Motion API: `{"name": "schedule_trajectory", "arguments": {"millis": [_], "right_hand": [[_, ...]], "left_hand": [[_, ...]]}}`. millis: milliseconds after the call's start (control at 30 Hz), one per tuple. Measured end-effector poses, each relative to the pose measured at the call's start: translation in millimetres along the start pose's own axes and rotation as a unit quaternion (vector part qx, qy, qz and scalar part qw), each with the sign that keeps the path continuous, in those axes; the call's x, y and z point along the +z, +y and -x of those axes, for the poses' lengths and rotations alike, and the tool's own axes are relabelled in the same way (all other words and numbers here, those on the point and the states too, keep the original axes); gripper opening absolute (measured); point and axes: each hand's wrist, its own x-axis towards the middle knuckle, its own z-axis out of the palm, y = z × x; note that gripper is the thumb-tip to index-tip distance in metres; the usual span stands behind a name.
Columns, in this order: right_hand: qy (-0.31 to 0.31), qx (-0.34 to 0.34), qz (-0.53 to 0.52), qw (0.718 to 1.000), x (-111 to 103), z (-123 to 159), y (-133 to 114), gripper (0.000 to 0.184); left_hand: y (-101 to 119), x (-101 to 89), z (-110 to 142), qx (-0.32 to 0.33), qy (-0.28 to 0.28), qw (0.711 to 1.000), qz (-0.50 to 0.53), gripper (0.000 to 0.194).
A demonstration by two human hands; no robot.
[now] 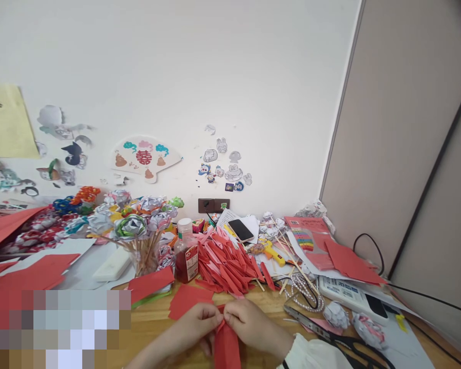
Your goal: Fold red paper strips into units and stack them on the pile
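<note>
A strip of folded red paper (227,348) hangs down toward me, its upper end pinched between both hands. My left hand (203,323) grips it from the left with thumb and fingers pressed together. On the other side my right hand (249,323) pinches the same end, the fingertips of both hands nearly touching. Part of the fingers and the lower end of the paper are hidden or out of view. Just beyond my left hand lie flat red paper sheets (190,300). Farther back is a large heap of folded red paper pieces (226,259).
Scissors (330,333) lie right of my right hand, near a bead string (303,292) and crumpled paper balls (336,313). A bottle (186,256), a jar of paper flowers (144,259), a phone (241,230) and a yellow glue gun (272,252) stand or lie toward the wall.
</note>
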Motion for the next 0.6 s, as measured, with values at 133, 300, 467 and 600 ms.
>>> {"name": "schedule_trajectory", "arguments": {"millis": [133, 300, 467, 600], "right_hand": [[-0.01, -0.012, 0.004, 1.0, -1.0, 0.1, -0.9, 0.019], [-0.034, -0.012, -0.002, 0.999, -2.4, 0.7, -0.4, 0.018], [-0.035, -0.015, -0.006, 0.999, -1.5, 1.5, 0.9, 0.019], [-0.023, -0.012, 0.004, 1.0, 0.1, 1.1, 2.4, 0.02]], "left_hand": [[2.8, 2.1, 1.6, -0.008, -0.001, 0.999, -0.036, 0.035], [4.5, 1.4, 4.4, -0.016, -0.003, 0.999, -0.041, 0.032], [4.0, 0.5, 4.7, -0.001, -0.02, 0.999, -0.042, 0.025], [5.3, 1.7, 4.6, -0.002, 0.005, 0.999, -0.054, 0.024]]}}
